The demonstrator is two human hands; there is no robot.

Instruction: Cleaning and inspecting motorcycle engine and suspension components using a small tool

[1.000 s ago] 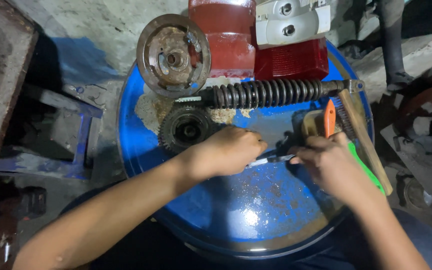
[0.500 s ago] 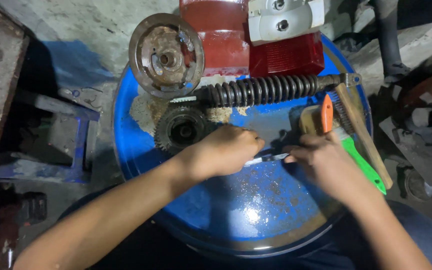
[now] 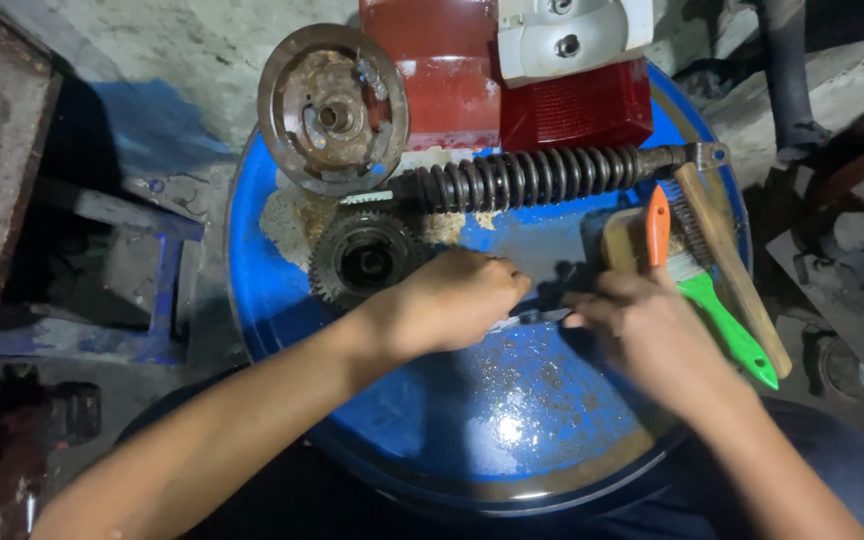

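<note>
While gripping a thin metal strip (image 3: 530,319) between them at the middle of the blue drum lid (image 3: 282,300), both hands meeting low over the wet, gritty surface: left hand (image 3: 452,300) curled in a loose fist over the strip's left end, right hand (image 3: 642,335) pinching the right end with fingers bunched. Strip itself mostly hidden, only a short bright length showing between the knuckles, lying just above the lid. Just beyond the left hand, a dark gear (image 3: 364,262); farther back, a coiled shock absorber (image 3: 542,175) lying across the lid and a rusty round plate (image 3: 332,110) hanging over the far-left rim. Beside the right hand, a green-handled brush (image 3: 727,320), an orange-handled tool (image 3: 658,225) and a wooden-handled brush (image 3: 732,260). Likely trouble: slippery film on lid and fingers, so a lost grip and a nicked fingertip on the strip's edge; an elbow swing knocking the brushes off the right rim.
</note>
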